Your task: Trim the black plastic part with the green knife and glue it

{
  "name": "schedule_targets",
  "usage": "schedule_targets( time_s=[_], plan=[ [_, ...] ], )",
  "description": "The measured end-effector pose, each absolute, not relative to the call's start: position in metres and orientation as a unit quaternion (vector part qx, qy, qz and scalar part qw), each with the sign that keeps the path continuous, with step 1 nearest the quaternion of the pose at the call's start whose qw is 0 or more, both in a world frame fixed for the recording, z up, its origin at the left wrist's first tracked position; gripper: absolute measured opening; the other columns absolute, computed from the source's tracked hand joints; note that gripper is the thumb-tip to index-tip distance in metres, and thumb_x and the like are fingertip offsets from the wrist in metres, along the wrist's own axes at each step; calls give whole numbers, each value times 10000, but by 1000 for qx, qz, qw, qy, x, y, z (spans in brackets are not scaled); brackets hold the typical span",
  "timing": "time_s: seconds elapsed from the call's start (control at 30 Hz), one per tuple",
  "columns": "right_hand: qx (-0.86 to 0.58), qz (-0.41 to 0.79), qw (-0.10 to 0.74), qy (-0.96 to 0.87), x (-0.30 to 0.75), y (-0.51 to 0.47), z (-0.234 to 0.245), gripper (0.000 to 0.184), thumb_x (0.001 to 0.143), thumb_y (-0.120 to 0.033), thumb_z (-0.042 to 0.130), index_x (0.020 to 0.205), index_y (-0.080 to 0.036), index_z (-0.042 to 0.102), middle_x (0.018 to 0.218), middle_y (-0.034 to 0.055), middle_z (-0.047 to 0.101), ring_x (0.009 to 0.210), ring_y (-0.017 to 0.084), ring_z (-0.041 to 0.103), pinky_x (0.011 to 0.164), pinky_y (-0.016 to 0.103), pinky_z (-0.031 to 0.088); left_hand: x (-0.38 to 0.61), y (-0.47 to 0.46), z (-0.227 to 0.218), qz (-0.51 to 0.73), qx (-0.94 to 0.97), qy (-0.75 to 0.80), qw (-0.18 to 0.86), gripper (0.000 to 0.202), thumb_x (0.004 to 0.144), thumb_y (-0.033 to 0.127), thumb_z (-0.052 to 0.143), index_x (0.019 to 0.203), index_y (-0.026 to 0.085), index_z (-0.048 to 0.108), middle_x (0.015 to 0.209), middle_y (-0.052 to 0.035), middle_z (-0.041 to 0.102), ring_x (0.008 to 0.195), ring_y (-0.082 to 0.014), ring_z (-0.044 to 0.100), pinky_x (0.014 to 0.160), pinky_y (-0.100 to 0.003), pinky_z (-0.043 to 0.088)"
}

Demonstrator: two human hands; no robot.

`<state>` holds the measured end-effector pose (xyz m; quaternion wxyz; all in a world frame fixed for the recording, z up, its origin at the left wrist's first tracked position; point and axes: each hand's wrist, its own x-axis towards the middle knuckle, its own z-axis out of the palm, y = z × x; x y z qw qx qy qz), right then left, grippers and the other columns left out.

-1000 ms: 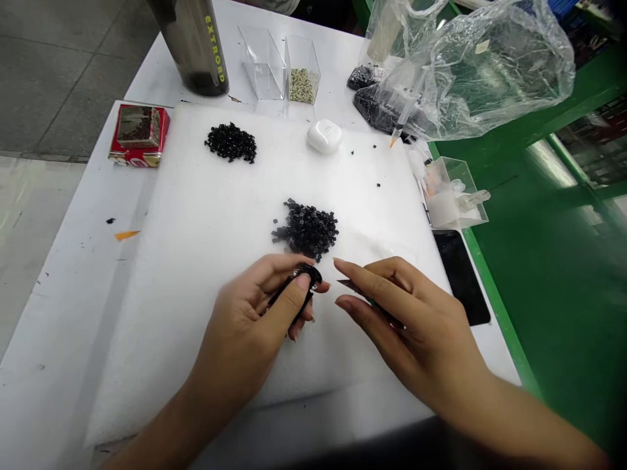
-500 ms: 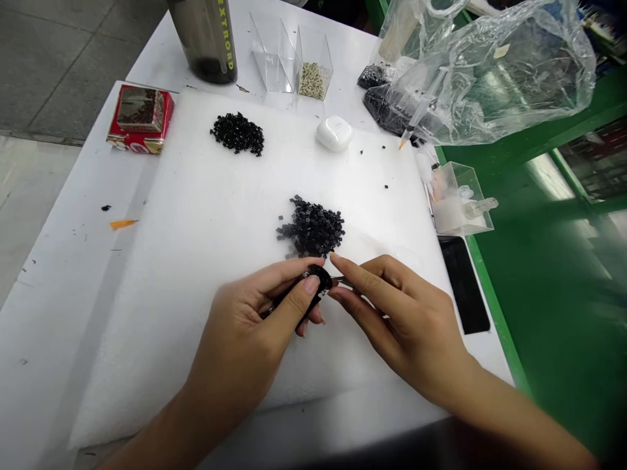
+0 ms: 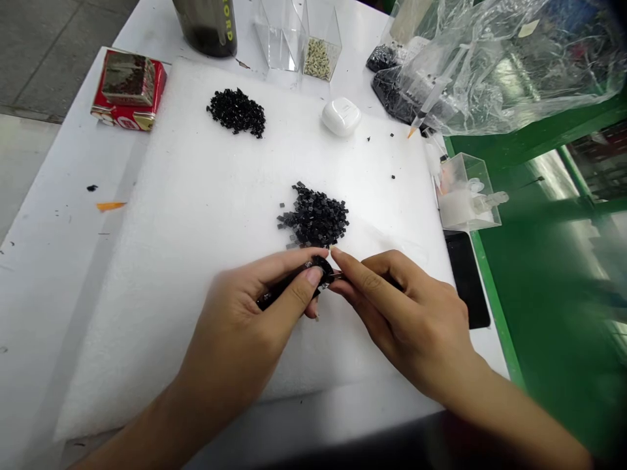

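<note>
My left hand (image 3: 259,313) is closed around a glossy black piece (image 3: 323,266) with small shiny bits along it; fingers cover much of its shape. Close beside it, my right hand (image 3: 411,313) pinches tweezers (image 3: 337,275), whose thin metal tips reach the black piece's right end. Whether a small chip sits between the tips, I cannot tell. Just beyond my fingertips lies a loose pile of small square black chips (image 3: 319,219) on a white foam sheet (image 3: 196,215).
Farther back are a second black pile (image 3: 238,112), a white rounded case (image 3: 341,117) and clear bins, one with pale bits (image 3: 317,60). A red box (image 3: 128,91) stands left. Plastic bags (image 3: 490,78), an orange-tipped syringe (image 3: 425,111), a clear box (image 3: 470,196) and a phone (image 3: 466,274) line the right.
The view has shifted slightly, so the table things sit higher in the picture. The black piece lies flatter in my left hand, and my right hand stays close against it.
</note>
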<state>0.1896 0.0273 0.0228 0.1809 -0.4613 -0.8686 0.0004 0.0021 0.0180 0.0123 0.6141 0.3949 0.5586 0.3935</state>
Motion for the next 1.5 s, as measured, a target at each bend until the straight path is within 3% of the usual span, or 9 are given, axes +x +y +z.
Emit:
schedule_targets(
  time_s=[0.37,0.57,0.9,1.13,1.5],
  plan=[
    [-451,-3,168,-877,192,29,23,334,987,-280,596,1310,-198,617,825,-3,631,613,76,538,500,242,384,0,17,11,379,390,562,623,244,894,422,677,1123,361,737,738,29,662,732,-136,586,733,-284,519],
    [-451,21,178,-874,192,30,23,313,992,-276,591,1295,-203,616,841,0,652,603,68,542,503,235,403,0,19,10,387,378,541,644,243,893,391,686,1123,341,745,731,21,654,730,-133,577,703,-275,508],
    [-424,-22,168,-890,193,30,24,329,971,-236,624,1295,-180,615,830,6,644,614,76,538,518,241,384,-1,22,12,404,339,504,684,194,889,316,700,1071,321,769,733,34,669,697,-91,584,698,-215,513],
    [-409,-58,146,-899,198,32,24,369,972,-265,629,1333,-208,585,850,1,657,603,75,526,509,254,383,-1,23,11,398,363,510,670,196,896,327,688,1075,339,766,685,39,649,692,-101,579,692,-226,492],
    [-343,-34,123,-931,200,40,25,350,979,-235,603,1305,-112,573,761,17,636,611,126,582,536,291,447,-3,22,7,374,418,533,633,192,910,347,663,1076,350,760,647,57,632,654,-101,577,645,-223,476]
  ],
)
